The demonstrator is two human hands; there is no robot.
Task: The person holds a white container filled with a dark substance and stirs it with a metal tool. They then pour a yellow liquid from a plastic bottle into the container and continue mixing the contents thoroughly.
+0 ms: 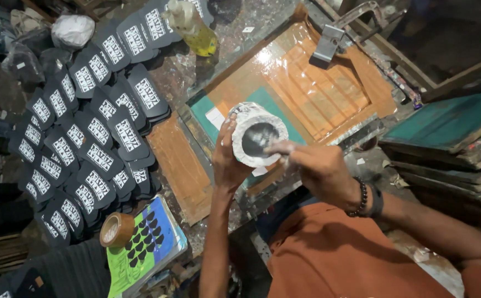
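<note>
2 hands (pixel 226 160) (pixel 315 168) clenched on upright paint tub (pixel 257 135), mouth towards camera.

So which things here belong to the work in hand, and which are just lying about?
In hand:
left hand holding ink tub
right hand dipping into it
taped printing screen underneath

Lying about:
printed black pieces
tape roll
yellow bottle
stacked frames

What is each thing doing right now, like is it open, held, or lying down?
Round paint tub: open, tilted, held by left hand.
Right hand: reaching fingers into the tub.
Printing screen: lying flat, clamped at its top.
Black printed pieces: spread in overlapping rows.
Tape roll: lying flat.
Yellow bottle: capped, on the table.
</note>
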